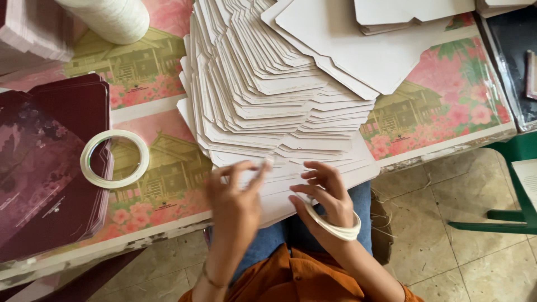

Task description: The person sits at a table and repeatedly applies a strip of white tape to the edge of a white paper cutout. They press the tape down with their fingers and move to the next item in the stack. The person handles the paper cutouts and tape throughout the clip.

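Both hands work at the near edge of a fanned stack of white card blanks [268,95]. Left hand [235,204] is blurred; its grip looks pinched, fingertips pressed together on something small and pale at the lowest blank's edge, though what it is cannot be told. Right hand [327,193] lies just beside it, fingers curled loosely over the same blank and not closed on anything, with a roll of white tape [335,226] worn around the wrist like a bangle.

Beyond the hands, the blanks spread upward and away in overlapping layers, resting on a surface [442,95] covered with a pink flower-and-house print. Left of the left hand, a second ring of white tape [114,159] lies flat, half on the print and half on a stack of dark maroon cards [45,168]. Farther off on that side stands a white cylinder roll [109,17]. Below the hands, blue trousers and an orange top show; a tiled floor [447,257] lies to the right.
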